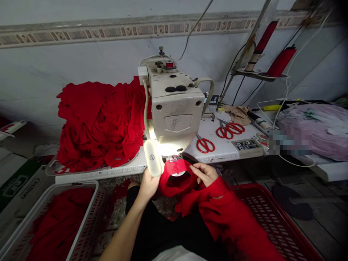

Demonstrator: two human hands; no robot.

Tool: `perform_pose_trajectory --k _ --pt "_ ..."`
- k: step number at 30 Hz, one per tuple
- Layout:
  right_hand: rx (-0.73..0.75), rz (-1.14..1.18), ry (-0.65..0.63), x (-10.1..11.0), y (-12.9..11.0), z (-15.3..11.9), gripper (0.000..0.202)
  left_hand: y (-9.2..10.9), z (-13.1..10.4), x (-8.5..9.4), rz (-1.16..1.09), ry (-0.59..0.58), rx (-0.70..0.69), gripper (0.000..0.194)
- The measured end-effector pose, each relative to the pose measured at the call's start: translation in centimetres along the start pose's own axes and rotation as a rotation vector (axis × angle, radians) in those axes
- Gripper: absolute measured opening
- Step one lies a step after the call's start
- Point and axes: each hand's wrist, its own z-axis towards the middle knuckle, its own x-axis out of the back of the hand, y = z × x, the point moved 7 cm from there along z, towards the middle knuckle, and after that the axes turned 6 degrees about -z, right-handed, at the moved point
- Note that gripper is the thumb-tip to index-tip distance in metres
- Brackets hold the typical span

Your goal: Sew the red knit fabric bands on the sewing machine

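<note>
**Red loop under the lamp at a sewing table's edge**

A person is holding a loop of red cloth [174, 167] beneath the head of a sewing machine [176, 112], by the front edge of the white table [224, 148]. The right hand [206, 174] is pinching the loop's right side between thumb and fingers, a grasp that seems to be keeping the ring spread. The left hand [150, 185] is meeting the opposite side, but the lamp [153, 158] is covering its fingers, so whether they are gripping or merely steadying cannot be told. The lamp is throwing its beam on the needle area, presumably to make the cloth there easier to see.

A heap of red pieces [100, 125] is filling the table's left end, probably for easy reach. Below the left front corner, a white basket [96, 188] is holding more red cloth. Red-handled scissors [205, 145] are lying right of the machine near the front edge, their handles facing the person, seemingly for quick pickup.
</note>
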Motion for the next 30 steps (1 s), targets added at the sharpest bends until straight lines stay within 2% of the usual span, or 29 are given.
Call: perform_pose_trajectory --k 3,5,7,9,12,14,16,18,21,22,23,26,27,28,30 --pt "0.026 0.068 0.053 0.8 1.2 -1.1 0.051 -2.4 -1.7 0.9 0.086 -0.214 0.108 0.038" --pt "0.016 0.075 -0.025 0.0 1.7 -2.1 0.045 -4.1 -2.4 2.3 0.031 -0.263 0.192 0.039" --pt "0.001 0.055 -0.162 -1.8 2.0 -3.3 0.041 -5.1 -2.6 4.1 -0.086 -0.193 0.232 0.036" --pt "-0.007 0.035 -0.273 -4.1 2.2 -4.3 0.039 -5.5 -2.3 5.7 -0.181 -0.069 0.239 0.036" --pt "0.021 0.027 -0.300 -6.6 1.9 -4.9 0.038 -5.0 -2.1 6.4 -0.299 0.101 0.212 0.039" --pt "0.078 -0.015 -0.269 -7.5 1.1 -4.9 0.039 -4.1 -2.3 5.5 -0.347 0.127 0.181 0.040" --pt "0.125 -0.061 -0.265 -7.7 -0.1 -4.9 0.044 -3.2 -2.8 3.7 -0.324 0.045 0.181 0.037" --pt "0.158 -0.052 -0.293 -7.5 -1.6 -5.3 0.052 -2.8 -3.7 1.5 -0.266 -0.145 0.232 0.034" --pt "0.171 -0.011 -0.380 -6.6 -3.6 -6.4 0.038 -1.9 -5.3 -1.2 -0.246 -0.484 0.250 0.031" --pt "0.155 -0.020 -0.434 -6.5 -3.9 -6.8 0.039 -1.4 -5.5 -1.5 -0.268 -0.541 0.224 0.029" --pt "0.124 -0.042 -0.501 -6.4 -3.8 -7.3 0.041 -0.8 -5.5 -1.5 -0.291 -0.546 0.187 0.028" --pt "0.059 -0.159 -0.715 -6.7 -2.7 -8.8 0.041 0.9 -4.8 -1.2 -0.273 -0.406 0.089 0.024" --pt "0.061 -0.207 -0.773 -6.8 -2.1 -9.1 0.039 1.5 -4.7 -1.6 -0.228 -0.408 0.064 0.022" --pt "0.073 -0.254 -0.822 -7.0 -1.6 -9.4 0.038 2.1 -4.7 -2.4 -0.173 -0.463 0.035 0.022" --pt "0.095 -0.332 -0.894 -7.0 -0.5 -9.8 0.036 3.1 -5.5 -4.5 -0.076 -0.665 -0.024 0.028"
